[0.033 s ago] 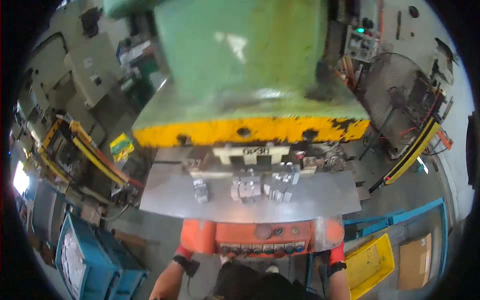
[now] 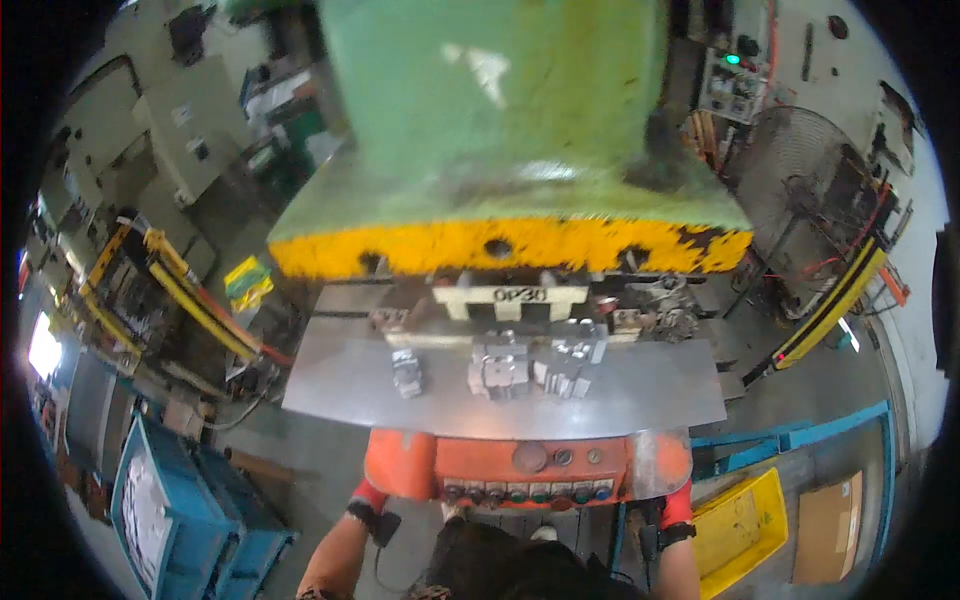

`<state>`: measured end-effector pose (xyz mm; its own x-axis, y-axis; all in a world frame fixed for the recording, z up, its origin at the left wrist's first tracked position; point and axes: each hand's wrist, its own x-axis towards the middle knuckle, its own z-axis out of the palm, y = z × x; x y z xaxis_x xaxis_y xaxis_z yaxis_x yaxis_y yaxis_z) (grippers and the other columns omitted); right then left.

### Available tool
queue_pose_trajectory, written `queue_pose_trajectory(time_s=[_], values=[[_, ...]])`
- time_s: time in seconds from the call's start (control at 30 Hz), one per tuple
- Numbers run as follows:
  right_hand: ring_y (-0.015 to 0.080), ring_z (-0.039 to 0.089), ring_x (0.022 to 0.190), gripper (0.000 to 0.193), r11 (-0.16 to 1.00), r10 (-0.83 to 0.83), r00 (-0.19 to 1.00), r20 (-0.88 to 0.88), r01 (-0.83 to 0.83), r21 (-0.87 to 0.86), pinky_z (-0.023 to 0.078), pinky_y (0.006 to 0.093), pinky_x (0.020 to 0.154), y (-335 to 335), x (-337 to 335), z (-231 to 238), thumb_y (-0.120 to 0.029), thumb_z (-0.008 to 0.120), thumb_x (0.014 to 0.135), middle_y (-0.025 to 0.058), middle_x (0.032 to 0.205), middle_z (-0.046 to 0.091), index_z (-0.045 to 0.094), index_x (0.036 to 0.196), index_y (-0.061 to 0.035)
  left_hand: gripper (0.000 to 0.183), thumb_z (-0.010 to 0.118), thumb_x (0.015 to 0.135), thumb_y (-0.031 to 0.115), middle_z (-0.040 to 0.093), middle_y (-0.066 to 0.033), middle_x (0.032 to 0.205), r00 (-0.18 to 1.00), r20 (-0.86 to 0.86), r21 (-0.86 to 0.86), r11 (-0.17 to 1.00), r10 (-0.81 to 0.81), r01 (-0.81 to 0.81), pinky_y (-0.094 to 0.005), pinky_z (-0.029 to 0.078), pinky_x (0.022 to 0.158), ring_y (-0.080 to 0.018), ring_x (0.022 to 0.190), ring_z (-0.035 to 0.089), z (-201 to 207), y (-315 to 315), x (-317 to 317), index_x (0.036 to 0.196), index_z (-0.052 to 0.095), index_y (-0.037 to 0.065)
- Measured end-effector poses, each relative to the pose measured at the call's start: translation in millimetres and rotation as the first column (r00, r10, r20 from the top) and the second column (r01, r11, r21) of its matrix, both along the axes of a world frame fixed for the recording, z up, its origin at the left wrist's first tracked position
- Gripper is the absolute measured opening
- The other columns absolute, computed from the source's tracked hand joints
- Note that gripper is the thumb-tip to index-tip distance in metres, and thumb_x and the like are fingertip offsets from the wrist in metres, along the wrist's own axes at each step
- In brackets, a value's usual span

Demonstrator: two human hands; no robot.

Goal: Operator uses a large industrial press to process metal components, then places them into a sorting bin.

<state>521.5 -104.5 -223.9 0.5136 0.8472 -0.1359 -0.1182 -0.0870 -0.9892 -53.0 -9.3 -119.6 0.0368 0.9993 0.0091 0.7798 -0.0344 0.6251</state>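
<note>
My left hand [image 2: 369, 496], in a red glove, is at the left end of an orange control box [image 2: 590, 482]. My right hand [image 2: 677, 505], gloved in red too, is at the box's right end. Rounded covers on the box hide the fingers of both hands. Beyond the box lies a flat metal plate [image 2: 450, 415]. On it rest a small silver metal part [image 2: 406, 373] at the left, a group of blocky silver parts [image 2: 499, 367] in the middle and another group [image 2: 570, 365] to its right. A green press ram [image 2: 480, 150] with a yellow lower edge hangs over the die area.
Yellow upright guards [image 2: 200, 308] stand left and right of the press. Blue bins [image 2: 180, 510] sit at the lower left. A yellow tray [image 2: 740, 535] and a cardboard piece [image 2: 828, 530] lie at the lower right. Behind the right guard is a large fan [image 2: 790, 180].
The view has shifted slightly, and the ram's yellow edge appears a little higher, with a slightly wider gap above the white die label. Both hands stay at the control box.
</note>
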Motion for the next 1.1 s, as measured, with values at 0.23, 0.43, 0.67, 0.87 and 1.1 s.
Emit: queue_pose_trajectory(time_s=[0.23,0.43,0.67,0.87,1.1], values=[[0.0079,0.05,0.055,0.028,0.92,-0.348,0.938,0.009,0.343,-0.191,0.04,0.0267,0.047,-55.1,-20.0,44.1,-0.026,0.061,0.095,-0.0012,0.079,0.062,0.063,0.116,-0.0072,0.048,0.069,0.089,0.034,0.067,-0.019,0.119,0.939,0.109,-0.451,0.858,0.327,-0.247,-0.0426,0.05,0.092,-0.032,0.107,0.065,-7.7,-20.1,-97.7,0.124,0.062,0.0],[0.0116,0.056,0.065,0.035,0.978,-0.022,0.994,-0.104,0.0,-0.208,0.046,0.0281,0.055,-27.1,-117.7,175.8,-0.017,0.066,0.092,0.0016,0.088,0.062,0.062,0.124,-0.0056,0.055,0.074,0.086,0.024,0.066,-0.0193,0.12,0.865,0.339,-0.075,0.927,0.37,-0.367,-0.0416,0.051,0.093,-0.0354,0.108,0.064,85.5,40.6,-94.0,0.132,0.058,0.001],[0.0253,0.066,0.087,0.042,0.78,0.604,0.779,0.167,-0.535,-0.325,0.051,0.038,0.08,53.9,-226.3,246.3,-0.02,0.067,0.092,0.0133,0.096,0.069,0.057,0.13,-0.0039,0.06,0.076,0.083,0.022,0.062,-0.02,0.126,0.937,-0.269,0.456,0.828,-0.222,0.327,-0.0428,0.046,0.101,-0.0378,0.115,0.059,166.5,156.7,-25.1,0.136,0.055,0.004],[0.0309,0.065,0.095,0.046,0.798,0.582,0.79,0.191,-0.51,-0.321,0.051,0.0412,0.084,49.6,-248.0,238.4,-0.023,0.068,0.091,0.0155,0.101,0.068,0.056,0.131,-0.0048,0.059,0.076,0.083,0.018,0.061,-0.0191,0.129,0.907,-0.237,0.521,0.742,-0.349,0.422,-0.0422,0.046,0.103,-0.0368,0.12,0.058,219.6,230.8,46.2,0.136,0.054,0.003],[0.0156,0.062,0.091,0.047,0.842,0.533,0.792,0.297,-0.46,-0.283,0.05,0.0325,0.082,35.4,-247.7,230.7,-0.012,0.069,0.089,0.0079,0.097,0.065,0.055,0.133,-0.0022,0.068,0.064,0.085,0.057,0.063,-0.0208,0.129,0.907,-0.408,0.377,0.886,-0.103,0.27,-0.0445,0.05,0.095,-0.0373,0.117,0.061,235.5,339.7,176.8,0.129,0.062,0.005]])
